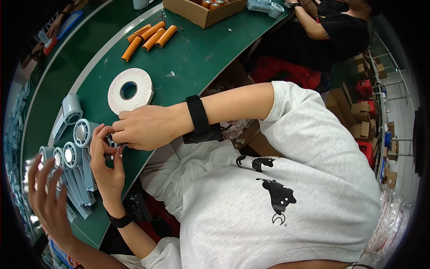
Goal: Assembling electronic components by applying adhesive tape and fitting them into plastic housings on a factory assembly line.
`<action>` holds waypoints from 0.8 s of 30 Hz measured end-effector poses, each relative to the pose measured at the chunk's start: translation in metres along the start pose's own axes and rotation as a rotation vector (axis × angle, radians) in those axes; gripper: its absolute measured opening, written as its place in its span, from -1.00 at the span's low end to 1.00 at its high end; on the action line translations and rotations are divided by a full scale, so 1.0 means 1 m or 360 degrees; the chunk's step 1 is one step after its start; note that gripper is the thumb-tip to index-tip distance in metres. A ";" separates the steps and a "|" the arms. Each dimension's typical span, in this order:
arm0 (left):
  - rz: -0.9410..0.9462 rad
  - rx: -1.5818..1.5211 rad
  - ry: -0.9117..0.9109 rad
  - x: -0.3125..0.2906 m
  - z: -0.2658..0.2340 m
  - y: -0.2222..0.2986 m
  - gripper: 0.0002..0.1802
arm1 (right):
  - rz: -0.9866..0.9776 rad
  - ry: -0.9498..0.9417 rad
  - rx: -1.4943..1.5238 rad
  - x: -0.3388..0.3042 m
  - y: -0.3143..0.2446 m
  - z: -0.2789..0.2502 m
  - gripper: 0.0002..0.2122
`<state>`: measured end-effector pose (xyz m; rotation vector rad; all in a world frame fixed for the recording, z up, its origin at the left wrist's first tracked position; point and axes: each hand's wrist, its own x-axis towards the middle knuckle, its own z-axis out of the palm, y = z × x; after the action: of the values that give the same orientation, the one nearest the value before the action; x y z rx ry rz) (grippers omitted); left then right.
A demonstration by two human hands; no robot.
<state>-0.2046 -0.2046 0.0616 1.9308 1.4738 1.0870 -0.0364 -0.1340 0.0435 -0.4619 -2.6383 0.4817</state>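
My left hand (106,168) and my right hand (145,127) meet at the near edge of a green table (192,58). Both are closed, fingertips together around a small part mostly hidden by the fingers. A bit of red wire and small white ends show there. A black band circles each of my wrists. Right beyond my right hand lies a thick roll of white tape (117,103). Beside my left hand are several light-blue handle-shaped housings with round grilled ends (74,154), laid side by side.
Another person's open hand (49,201) reaches in at the left, near the housings. Orange battery cells (150,38) with thin wires lie farther up the table. Beyond them stands a cardboard box (204,15) of more cells. A co-worker in black (309,40) sits at the upper right.
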 end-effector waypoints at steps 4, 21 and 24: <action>-0.0009 0.0018 -0.0005 -0.001 -0.003 0.002 -0.81 | -0.0186 0.0110 -0.0044 -0.001 -0.004 -0.015 -0.87; 0.0100 -0.0217 -0.0132 0.003 0.002 -0.022 -0.67 | 0.0447 -0.0893 0.0315 0.026 -0.002 -0.063 -0.79; 0.0154 -0.0058 -0.0126 -0.016 -0.017 -0.026 -0.62 | 0.0316 -0.0952 0.0474 0.044 0.002 -0.032 -0.77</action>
<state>-0.2350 -0.2132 0.0469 2.0144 1.3217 1.0584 -0.0593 -0.1065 0.0852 -0.5511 -3.0058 1.2207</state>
